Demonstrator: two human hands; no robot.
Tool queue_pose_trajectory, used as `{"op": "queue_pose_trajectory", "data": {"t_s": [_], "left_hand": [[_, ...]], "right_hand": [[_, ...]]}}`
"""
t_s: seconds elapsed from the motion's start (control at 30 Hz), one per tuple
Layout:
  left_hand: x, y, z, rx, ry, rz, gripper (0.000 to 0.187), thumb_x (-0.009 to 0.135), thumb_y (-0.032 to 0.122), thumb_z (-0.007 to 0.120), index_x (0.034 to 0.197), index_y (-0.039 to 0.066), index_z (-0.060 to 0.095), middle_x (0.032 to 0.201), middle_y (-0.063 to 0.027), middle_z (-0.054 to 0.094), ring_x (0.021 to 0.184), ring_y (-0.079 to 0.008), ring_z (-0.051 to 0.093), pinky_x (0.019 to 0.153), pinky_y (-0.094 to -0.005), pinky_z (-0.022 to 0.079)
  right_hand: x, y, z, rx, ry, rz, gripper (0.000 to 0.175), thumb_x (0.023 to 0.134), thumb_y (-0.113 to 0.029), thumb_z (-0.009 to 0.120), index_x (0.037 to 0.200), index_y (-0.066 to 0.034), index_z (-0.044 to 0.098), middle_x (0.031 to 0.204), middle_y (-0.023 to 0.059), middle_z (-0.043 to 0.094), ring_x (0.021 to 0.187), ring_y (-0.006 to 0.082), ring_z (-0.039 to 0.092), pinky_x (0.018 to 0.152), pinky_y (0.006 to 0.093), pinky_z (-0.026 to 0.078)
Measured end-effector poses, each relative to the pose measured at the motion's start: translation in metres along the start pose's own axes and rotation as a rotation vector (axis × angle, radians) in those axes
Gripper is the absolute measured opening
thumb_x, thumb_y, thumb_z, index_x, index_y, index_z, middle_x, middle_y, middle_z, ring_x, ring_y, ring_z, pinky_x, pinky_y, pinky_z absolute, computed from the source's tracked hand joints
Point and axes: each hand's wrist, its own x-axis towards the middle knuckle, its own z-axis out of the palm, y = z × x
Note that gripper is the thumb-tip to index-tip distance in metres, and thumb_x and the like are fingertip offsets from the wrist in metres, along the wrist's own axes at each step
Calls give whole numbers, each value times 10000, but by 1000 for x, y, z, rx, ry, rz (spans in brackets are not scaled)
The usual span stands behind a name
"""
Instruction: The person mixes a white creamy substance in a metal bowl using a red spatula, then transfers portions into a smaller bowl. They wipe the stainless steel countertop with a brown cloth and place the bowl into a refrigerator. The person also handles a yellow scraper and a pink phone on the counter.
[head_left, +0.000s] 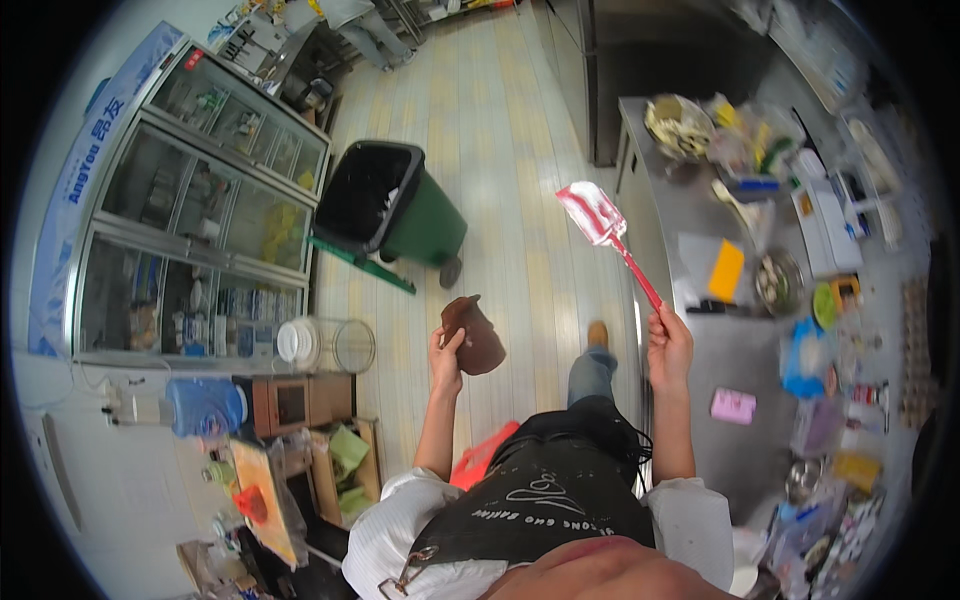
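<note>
My left hand (448, 358) grips a limp brown cloth or sheet (480, 341), which hangs over the floor; which of the two it is, I cannot tell. Raised at the right, my right hand (669, 345) holds a red spatula (639, 271) by its handle. White cream-like residue (592, 210) coats the spatula's blade, which points up and away from me. Ahead and to the left stands a green wheeled bin (431, 221), its lid (360, 262) swung down and some white scraps inside.
Along my right runs a steel worktable (697, 337) bearing a metal bowl (780, 281), a yellow card (726, 270) and a pink item (733, 406). Glass-door refrigerators (202, 202) line the left, near a blue water bottle (206, 406). A person (371, 34) stands at the far end.
</note>
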Motion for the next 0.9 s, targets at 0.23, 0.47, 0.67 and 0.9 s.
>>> {"op": "queue_pose_trajectory", "data": {"t_s": [0.23, 0.47, 0.67, 0.9], "left_hand": [[268, 91, 180, -202, 37, 163, 305, 929, 70, 703, 1197, 70, 557, 1131, -53, 657, 948, -151, 626, 847, -324, 511], [453, 187, 249, -373, 208, 98, 343, 927, 112, 710, 1222, 71, 539, 1216, -80, 627, 1085, -216, 626, 941, -385, 521], [672, 260, 252, -401, 394, 145, 392, 919, 72, 708, 1274, 65, 542, 1235, -87, 634, 1045, -211, 630, 916, -389, 518], [1019, 459, 322, -333, 424, 170, 325, 941, 78, 694, 1222, 48, 533, 1202, -104, 640, 1061, -205, 625, 926, -370, 523]], "right_hand": [[303, 7, 147, -29, -54, -12, 159, 1012, -134, 609, 1057, 10, 658, 832, 35, 662, 694, 59, 604, 603, 168, 497], [560, 0, 456, -509, -212, -515, 239, 974, -99, 672, 1169, 36, 694, 873, 77, 712, 711, 100, 642, 645, 238, 522], [763, 15, 678, -1068, -588, -1479, 309, 826, -8, 788, 1127, 19, 725, 844, 138, 734, 689, 219, 707, 630, 286, 560], [976, 36, 903, -1159, -644, -1577, 265, 816, 6, 788, 1075, 11, 737, 897, 144, 746, 752, 244, 725, 689, 306, 580]]}}
